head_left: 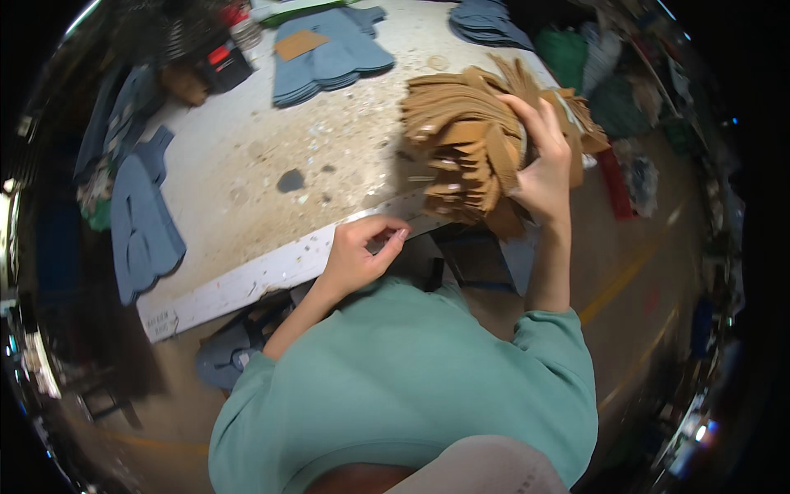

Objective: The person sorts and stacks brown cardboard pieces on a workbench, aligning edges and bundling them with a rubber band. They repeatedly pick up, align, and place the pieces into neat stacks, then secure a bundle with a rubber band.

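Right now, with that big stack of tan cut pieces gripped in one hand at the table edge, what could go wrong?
1. The right hand alone holds the fanned stack of tan pieces, which overhangs the worn white table at its edge; loose pieces could slip out and drop to the floor.
2. The left hand is off the stack, pinched at the table edge, so nothing steadies the splayed layers and they may lose their order.

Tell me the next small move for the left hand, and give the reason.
Probably bring the left hand across to the stack of tan pieces and steady its near edge. The right hand alone grips the fanned stack, which hangs partly past the table edge, while the left hand sits at that edge with fingers curled, apparently holding nothing.
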A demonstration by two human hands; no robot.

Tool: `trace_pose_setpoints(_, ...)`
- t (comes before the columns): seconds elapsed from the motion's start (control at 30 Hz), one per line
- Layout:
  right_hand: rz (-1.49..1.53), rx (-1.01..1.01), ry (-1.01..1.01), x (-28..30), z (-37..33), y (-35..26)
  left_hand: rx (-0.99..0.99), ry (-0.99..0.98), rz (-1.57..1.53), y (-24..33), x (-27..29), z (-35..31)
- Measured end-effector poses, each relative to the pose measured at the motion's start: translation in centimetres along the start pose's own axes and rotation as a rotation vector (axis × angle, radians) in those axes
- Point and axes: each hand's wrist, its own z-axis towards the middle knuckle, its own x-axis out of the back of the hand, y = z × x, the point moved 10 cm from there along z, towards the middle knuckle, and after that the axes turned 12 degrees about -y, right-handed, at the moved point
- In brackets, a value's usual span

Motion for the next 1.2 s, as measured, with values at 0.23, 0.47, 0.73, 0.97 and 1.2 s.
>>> trace_pose_setpoints(0.23, 0.493, 0.109, -0.116, -14.7, 6.3, -7.3, -0.163, 0.706, -0.107, 3.4, 13.9, -9.3)
trace_pose_setpoints(0.47, 0.459, 0.124, -0.071, -16.8, 8.6, -8.1, -0.102, 0.901, -0.028, 5.0, 14.7, -15.7)
trace_pose_setpoints(0.73, 0.385, 0.243, -0.555, -23.9, 9.8, -6.1, 0.101, 0.486, 0.247, 3.4, 9.3, -8.4)
trace_pose_setpoints(0.97, 0.387, 0.274, -0.624, -28.0, 10.6, -4.8, 0.402, 0.427, 0.418, 0.8, 9.4, -9.6)
trace_pose_setpoints(1.2, 0.13, 0.082, -0.829, -25.3, 5.5, -6.8, 0.57, 0.596, 0.982, 1.1, 16.4, -14.3)
